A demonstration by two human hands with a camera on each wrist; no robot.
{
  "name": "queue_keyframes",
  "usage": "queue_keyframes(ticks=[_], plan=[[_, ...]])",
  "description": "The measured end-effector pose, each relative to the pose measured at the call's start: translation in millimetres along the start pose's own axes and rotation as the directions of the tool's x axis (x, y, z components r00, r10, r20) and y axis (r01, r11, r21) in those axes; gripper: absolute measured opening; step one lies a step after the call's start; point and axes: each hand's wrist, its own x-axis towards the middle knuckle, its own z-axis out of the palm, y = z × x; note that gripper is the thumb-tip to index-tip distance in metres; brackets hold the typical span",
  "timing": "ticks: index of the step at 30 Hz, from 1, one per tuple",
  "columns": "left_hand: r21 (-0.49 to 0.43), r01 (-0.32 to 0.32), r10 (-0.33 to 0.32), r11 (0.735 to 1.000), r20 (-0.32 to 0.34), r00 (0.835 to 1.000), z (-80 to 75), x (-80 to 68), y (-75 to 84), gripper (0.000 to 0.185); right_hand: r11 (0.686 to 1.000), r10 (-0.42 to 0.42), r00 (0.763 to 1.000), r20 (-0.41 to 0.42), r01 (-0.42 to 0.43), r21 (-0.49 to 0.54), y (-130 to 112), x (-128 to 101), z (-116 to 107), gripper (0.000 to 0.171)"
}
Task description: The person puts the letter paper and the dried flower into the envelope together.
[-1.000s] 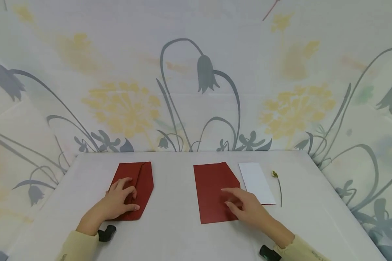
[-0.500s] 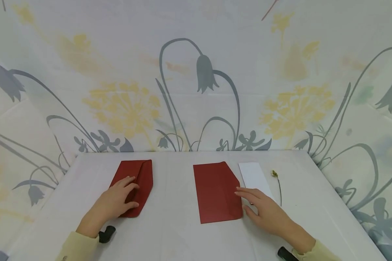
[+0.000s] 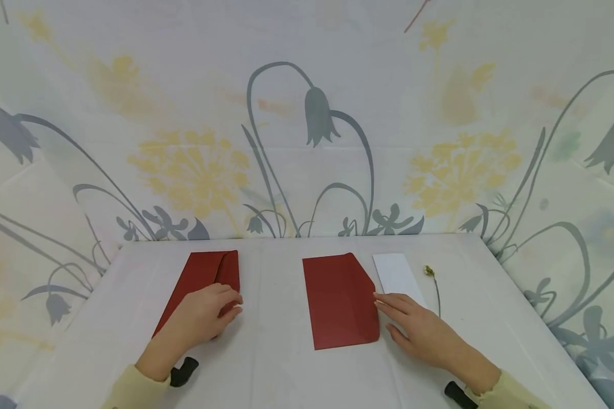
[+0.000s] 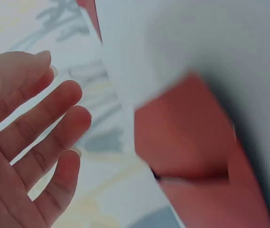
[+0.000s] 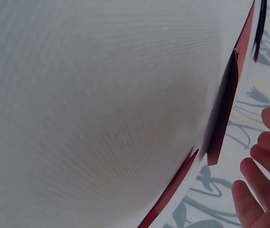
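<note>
My left hand (image 3: 199, 318) hovers over the lower right part of a red envelope (image 3: 202, 267) with a folded flap. In the left wrist view its loosely bent fingers (image 4: 61, 135) hold nothing and stand apart from the red paper (image 4: 182, 128). On the right, a second red envelope (image 3: 337, 307) lies flat, its pointed flap side towards my right hand (image 3: 422, 332). That hand's fingers are extended at the envelope's right edge; whether they touch it I cannot tell. Partly covered by this hand is a white card (image 3: 394, 272).
Right of the card lies a small yellow flower (image 3: 428, 271) on a thin stem. Everything rests on a white-covered table (image 3: 271, 318). A floral-print cloth (image 3: 297, 170) rises behind its far edge. Black devices (image 3: 184, 372) sit at both wrists.
My left hand has moved right and slightly down across its envelope. The right hand has shifted right, off the second envelope's face to its edge, over the card.
</note>
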Motion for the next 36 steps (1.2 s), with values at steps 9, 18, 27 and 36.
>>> queue_keyframes(ticks=[9, 18, 27, 36], plan=[[-0.108, -0.136, 0.149, 0.985, 0.126, 0.981, 22.1, 13.1, 27.8, 0.017, 0.997, -0.079, 0.997, 0.024, 0.079, -0.024, 3, 2, 3, 0.054], [-0.118, -0.243, 0.264, 0.963, 0.222, 0.939, 33.4, 43.0, 49.8, 0.026, 0.998, -0.065, 0.993, 0.097, 0.063, 0.016, 2, 3, 1, 0.054], [-0.123, -0.316, 0.337, 0.941, 0.259, 0.905, 44.1, 73.4, 64.9, 0.035, 0.996, -0.093, 0.988, 0.124, 0.089, 0.031, 4, 2, -1, 0.048], [-0.125, -0.278, 0.303, 0.953, 0.318, 0.898, 52.0, 94.7, 71.2, 0.040, 0.995, -0.094, 0.980, 0.174, 0.085, 0.059, 8, 0, -1, 0.048]])
